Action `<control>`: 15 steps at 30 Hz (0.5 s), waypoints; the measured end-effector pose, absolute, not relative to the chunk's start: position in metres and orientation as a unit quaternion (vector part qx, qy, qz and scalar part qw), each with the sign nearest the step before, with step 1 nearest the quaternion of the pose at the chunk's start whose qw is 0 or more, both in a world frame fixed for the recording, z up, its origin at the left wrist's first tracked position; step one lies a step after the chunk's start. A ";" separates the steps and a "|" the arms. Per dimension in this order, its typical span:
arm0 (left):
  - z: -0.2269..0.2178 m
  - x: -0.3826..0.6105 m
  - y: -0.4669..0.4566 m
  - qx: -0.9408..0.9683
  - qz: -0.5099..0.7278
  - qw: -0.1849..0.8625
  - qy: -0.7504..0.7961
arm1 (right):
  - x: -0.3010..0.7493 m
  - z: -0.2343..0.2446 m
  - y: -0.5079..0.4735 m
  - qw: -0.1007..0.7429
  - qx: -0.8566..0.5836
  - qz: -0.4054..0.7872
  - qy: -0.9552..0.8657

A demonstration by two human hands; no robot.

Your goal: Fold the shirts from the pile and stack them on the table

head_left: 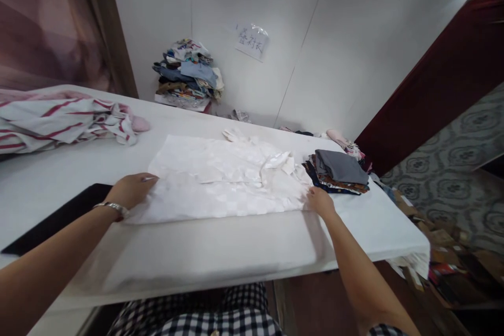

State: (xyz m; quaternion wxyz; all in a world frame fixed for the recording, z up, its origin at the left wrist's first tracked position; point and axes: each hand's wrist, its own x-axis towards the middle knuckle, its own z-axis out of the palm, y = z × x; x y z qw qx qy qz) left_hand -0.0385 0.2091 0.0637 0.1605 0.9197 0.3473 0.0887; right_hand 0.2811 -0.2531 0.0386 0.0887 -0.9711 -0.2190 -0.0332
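Note:
A white patterned shirt [220, 178] lies spread flat on the white table [220, 252], partly folded, its collar toward the right. My left hand [132, 189], with a metal bracelet on the wrist, is closed on the shirt's left edge. My right hand [319, 200] pinches the shirt's right front corner, next to a stack of folded clothes.
A folded stack topped by a grey garment [340, 168] sits right of the shirt. A red-and-white striped cloth [63, 118] lies at far left. A dark flat board [59, 218] rests near my left arm. A heap of clothes [189, 76] stands against the wall. Clutter lies on the floor [444, 252] to the right.

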 end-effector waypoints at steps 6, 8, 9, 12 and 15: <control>0.070 -0.047 0.198 0.844 0.078 0.286 0.447 | 0.263 0.058 -0.185 0.240 -0.914 0.002 -0.326; 0.074 -0.049 0.195 0.831 0.090 0.302 0.458 | 0.257 0.060 -0.154 0.233 -0.919 0.049 -0.315; 0.075 -0.050 0.194 0.828 0.097 0.304 0.460 | 0.255 0.061 -0.139 0.218 -0.927 0.064 -0.299; 0.076 -0.053 0.193 0.821 0.117 0.314 0.463 | 0.255 0.058 -0.105 0.193 -0.944 0.089 -0.254; 0.074 -0.055 0.194 0.807 0.130 0.334 0.470 | 0.262 0.051 -0.092 0.239 -0.936 0.098 -0.238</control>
